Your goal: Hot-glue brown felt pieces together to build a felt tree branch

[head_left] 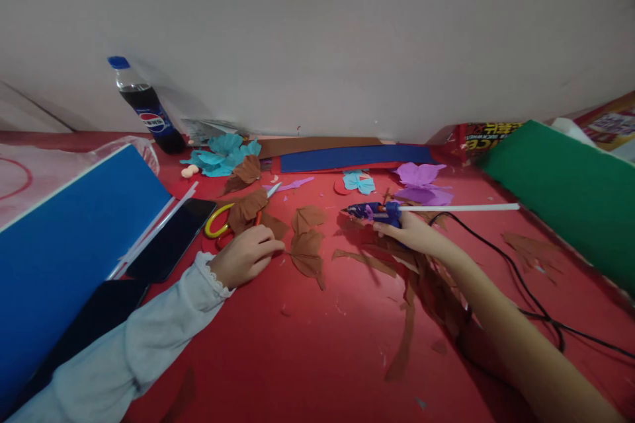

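Observation:
My right hand (415, 235) is wrapped round the handle of a dark blue hot glue gun (373, 212). Its nozzle points left, and a long white glue stick (461, 207) sticks out of the back. My left hand (252, 255) is closed, thumb and finger pinching the narrow left end of a brown crepe-paper petal piece (306, 252). Another brown petal (308, 218) adjoins it at the top. Behind my left hand lie scissors with yellow and orange handles (216, 221), partly covered by brown paper petals (247, 206).
Brown paper scraps (370, 262) litter the red table (317, 357). Turquoise paper petals (223, 155), a purple paper flower (421, 184) and a cola bottle (151, 112) stand further back. Two dark phones (171, 241), a blue board (84, 264), a green board (560, 205) and a black cord (516, 268) flank my arms.

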Motion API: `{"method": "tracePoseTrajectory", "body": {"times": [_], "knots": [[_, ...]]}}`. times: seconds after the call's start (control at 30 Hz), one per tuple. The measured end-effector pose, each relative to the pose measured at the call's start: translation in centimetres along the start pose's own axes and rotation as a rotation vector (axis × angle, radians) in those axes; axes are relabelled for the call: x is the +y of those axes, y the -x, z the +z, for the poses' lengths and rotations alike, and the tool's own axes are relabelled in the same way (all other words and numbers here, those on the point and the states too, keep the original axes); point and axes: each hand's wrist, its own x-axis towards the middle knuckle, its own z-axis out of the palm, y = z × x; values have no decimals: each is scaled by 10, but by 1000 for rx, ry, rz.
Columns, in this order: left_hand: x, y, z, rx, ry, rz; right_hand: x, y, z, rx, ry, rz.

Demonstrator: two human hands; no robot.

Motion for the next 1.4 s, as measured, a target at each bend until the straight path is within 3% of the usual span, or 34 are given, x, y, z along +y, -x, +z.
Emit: {"method": "tracePoseTrajectory", "body": {"times": [0.83, 1.4], "knots": [[1, 0, 4, 36, -29, -2, -4, 4, -1, 5, -10, 7], [7, -3, -1, -40, -198, 37, -3, 2, -1, -11, -13, -1]]}}
